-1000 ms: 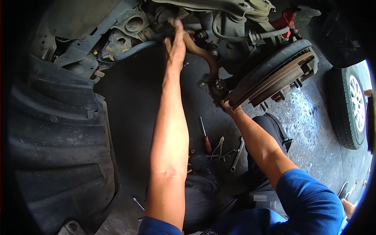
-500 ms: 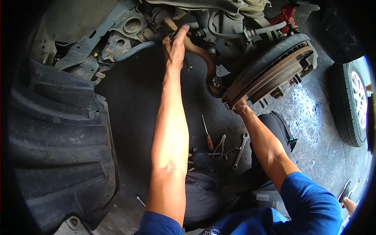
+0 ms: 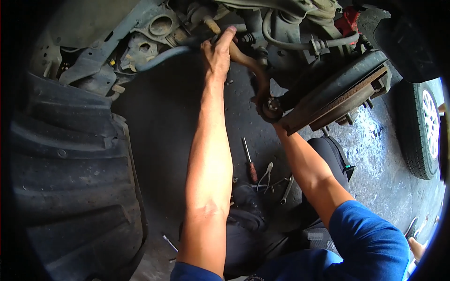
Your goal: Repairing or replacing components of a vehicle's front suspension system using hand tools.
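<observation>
My left hand [image 3: 217, 58] is wrapped round the inner end of a rusty, curved control arm [image 3: 251, 63] under the car, its thumb pointing up. The arm bends down to a ball joint with a nut [image 3: 273, 104] beside the wheel hub. Tilted at the right is the brake disc [image 3: 349, 100], with wheel studs sticking out and a dark shield behind it. My right forearm [image 3: 300, 154] reaches up beneath the ball joint. The right hand's fingers are hidden behind the joint and the hub, so their grip does not show.
On the dark floor lie a screwdriver [image 3: 251, 164], pliers [image 3: 267, 174] and a wrench [image 3: 287, 191]. A black plastic liner [image 3: 79, 164] fills the left. A removed wheel [image 3: 419, 126] stands at the right, and a red stand [image 3: 348, 21] shows behind the hub. Another person's hand [image 3: 415, 248] appears lower right.
The control arm's outer end and the hub have shifted right, and the disc has turned more edge-on. My left hand keeps its hold; my right hand has slipped from view behind the joint.
</observation>
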`<state>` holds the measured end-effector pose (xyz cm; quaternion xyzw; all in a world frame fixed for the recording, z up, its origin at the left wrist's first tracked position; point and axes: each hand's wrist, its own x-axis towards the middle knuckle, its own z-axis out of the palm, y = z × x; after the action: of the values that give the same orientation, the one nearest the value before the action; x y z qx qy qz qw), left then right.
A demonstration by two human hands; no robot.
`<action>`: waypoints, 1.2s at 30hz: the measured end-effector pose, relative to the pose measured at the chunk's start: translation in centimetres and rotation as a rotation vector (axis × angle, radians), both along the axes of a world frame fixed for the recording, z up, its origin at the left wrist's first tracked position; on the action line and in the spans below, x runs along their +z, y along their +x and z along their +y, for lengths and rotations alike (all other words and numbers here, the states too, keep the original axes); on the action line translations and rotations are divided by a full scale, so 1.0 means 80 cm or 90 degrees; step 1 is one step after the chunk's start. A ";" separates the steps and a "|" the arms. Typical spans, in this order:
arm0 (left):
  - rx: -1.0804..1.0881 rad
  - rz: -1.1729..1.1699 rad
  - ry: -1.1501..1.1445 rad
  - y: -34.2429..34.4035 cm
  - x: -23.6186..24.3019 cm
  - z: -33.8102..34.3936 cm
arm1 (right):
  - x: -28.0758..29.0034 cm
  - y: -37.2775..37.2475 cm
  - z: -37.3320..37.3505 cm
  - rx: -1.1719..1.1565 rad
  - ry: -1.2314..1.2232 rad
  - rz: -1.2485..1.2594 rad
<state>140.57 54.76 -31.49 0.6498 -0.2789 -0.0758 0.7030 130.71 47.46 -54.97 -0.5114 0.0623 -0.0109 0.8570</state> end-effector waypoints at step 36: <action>0.019 -0.012 -0.019 -0.016 0.006 -0.038 | -0.065 -0.018 0.006 -0.120 -0.612 0.208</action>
<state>139.28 51.75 -30.99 0.6440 -0.2771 -0.0548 0.7109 129.26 47.91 -60.17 -0.8346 0.2291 -0.0357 0.4997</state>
